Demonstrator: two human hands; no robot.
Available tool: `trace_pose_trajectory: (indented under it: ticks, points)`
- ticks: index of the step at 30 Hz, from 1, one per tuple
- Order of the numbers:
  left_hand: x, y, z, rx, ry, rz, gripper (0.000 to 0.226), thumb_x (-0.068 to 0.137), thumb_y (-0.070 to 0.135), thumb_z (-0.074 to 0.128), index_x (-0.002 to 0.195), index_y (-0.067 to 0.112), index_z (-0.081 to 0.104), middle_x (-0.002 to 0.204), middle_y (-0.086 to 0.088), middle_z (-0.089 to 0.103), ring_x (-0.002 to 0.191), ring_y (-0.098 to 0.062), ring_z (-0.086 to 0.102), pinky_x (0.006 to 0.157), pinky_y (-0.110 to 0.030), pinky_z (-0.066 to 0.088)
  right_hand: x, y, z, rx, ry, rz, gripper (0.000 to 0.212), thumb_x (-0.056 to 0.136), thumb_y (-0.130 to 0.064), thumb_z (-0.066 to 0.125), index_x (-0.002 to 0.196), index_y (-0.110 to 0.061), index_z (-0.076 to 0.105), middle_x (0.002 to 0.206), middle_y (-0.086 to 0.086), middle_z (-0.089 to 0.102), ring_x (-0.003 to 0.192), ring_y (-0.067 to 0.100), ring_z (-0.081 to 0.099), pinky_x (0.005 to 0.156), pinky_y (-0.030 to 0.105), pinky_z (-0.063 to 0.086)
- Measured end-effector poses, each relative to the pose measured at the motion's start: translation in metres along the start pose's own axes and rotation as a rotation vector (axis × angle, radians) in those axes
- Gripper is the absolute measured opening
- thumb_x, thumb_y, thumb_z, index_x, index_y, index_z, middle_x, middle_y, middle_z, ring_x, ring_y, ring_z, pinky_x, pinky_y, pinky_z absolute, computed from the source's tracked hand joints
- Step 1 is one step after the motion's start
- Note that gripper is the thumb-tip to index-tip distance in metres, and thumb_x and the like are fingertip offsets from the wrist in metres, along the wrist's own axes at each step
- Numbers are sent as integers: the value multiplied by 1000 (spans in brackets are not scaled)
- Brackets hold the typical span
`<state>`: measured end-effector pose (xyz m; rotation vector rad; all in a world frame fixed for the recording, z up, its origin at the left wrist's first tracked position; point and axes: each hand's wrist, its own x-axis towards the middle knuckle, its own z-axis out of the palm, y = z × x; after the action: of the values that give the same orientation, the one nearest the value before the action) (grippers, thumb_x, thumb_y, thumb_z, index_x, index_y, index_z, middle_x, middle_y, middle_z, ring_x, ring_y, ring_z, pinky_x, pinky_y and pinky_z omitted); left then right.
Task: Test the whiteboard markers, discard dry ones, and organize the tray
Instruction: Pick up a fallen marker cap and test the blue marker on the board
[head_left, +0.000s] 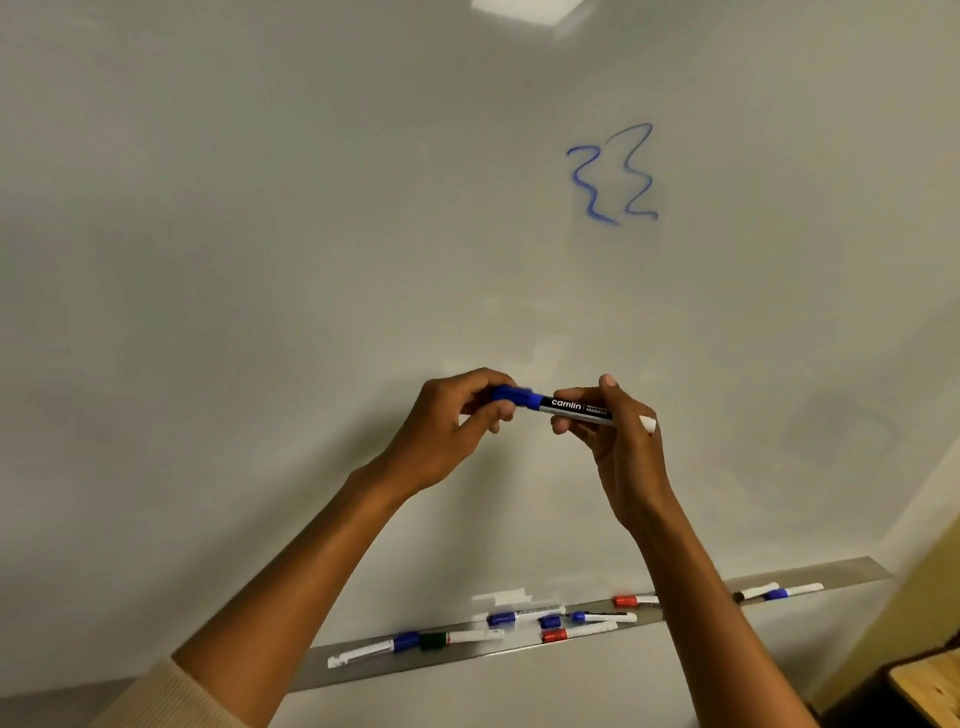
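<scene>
- While both hands are raised in front of the whiteboard (260, 260), they hold one marker (571, 406) level between them, just below the middle of the head view.
- The left hand (457, 426) has its fingers curled round the marker's blue cap (514, 396), thumb underneath, at about 9 o'clock from the barrel.
- The right hand (623, 447) pinches the black-labelled barrel, with the fingers clamped over the top and the thumb below; the white tail end pokes out past the knuckles at 3 o'clock.
- Whether the cap is fully seated or partly pulled off, I cannot tell; it touches the barrel.
- Two blue squiggles (613, 176) are drawn on the board at 1 o'clock from the hands, well apart from them.
- The tray (810, 574) runs along the bottom of the board, at 6 o'clock from the hands, sloping up toward the right.
- On the tray lie other markers: a blue-capped one (384, 647) end to end with a green-capped one (457, 639) at the left, blue and red ones near the middle, and a red-capped one (631, 601) partly hidden by the right forearm.
- A dark-capped and a blue-capped marker (795, 591) lie at the tray's right end.
- A wooden corner (930, 691) shows at 4 o'clock.
</scene>
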<state>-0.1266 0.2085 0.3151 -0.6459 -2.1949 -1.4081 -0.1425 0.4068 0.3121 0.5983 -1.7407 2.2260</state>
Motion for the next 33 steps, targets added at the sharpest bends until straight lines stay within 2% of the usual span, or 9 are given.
trace_pose_trajectory:
  ticks: [4,8,11,15,18,22,28,30,33]
  points:
    - [-32,-13,-11,-4,-66,-113,13,94,23,64,104,17,67,87,-2,66,74,-19,64,73,-29,57,-15,34,28,97,-129,186,48,106,-23,38,83,-10,79,79,16,72,74,24,68,88,43,54]
    - [-68,-35,-30,-43,-58,-240,16,90,25,69,98,12,67,82,-4,68,67,-22,66,67,-30,57,-35,80,65,178,-212,329,42,106,-19,38,91,-2,73,79,15,68,76,26,63,93,51,51]
    - [-98,-55,-53,-31,-62,-340,13,92,21,67,94,8,64,73,-1,68,65,-22,66,69,-33,58,-52,112,93,240,-269,456,38,105,-20,39,94,1,70,81,14,67,78,25,61,94,51,50]
    - [-142,-81,-81,20,-71,-442,15,94,19,63,92,5,59,73,-8,68,68,-21,65,69,-26,54,-75,150,127,257,-353,612,34,104,-20,41,98,-1,69,80,12,67,87,33,58,101,55,47]
    - [-175,-103,-98,45,-69,-506,15,95,23,62,90,10,58,76,-10,69,74,-25,66,75,-33,56,-93,176,149,251,-428,721,32,102,-21,45,103,1,69,83,13,68,95,40,58,102,54,47]
    - [-213,-130,-114,41,-70,-611,16,96,25,61,92,10,58,78,-9,69,80,-27,66,79,-35,54,-112,205,171,228,-506,837,33,103,-22,44,102,-3,71,94,18,69,94,32,63,103,51,47]
    - [-255,-183,-134,154,-38,-685,7,90,25,69,92,19,66,82,7,66,79,-7,62,75,-20,50,-133,257,190,53,-501,917,18,93,-32,68,93,-14,73,84,6,69,80,15,66,86,37,55]
    - [-270,-206,-139,216,-11,-692,7,87,19,72,94,21,70,89,9,69,87,-7,64,80,-21,52,-140,277,194,-82,-486,884,18,87,-33,76,90,-15,75,79,4,69,75,14,63,78,32,54]
    - [-292,-238,-144,348,0,-726,11,84,15,75,93,22,72,88,8,69,85,-10,64,80,-28,56,-149,307,203,-272,-499,785,14,84,-26,79,93,-16,78,81,-2,72,74,11,62,70,25,50]
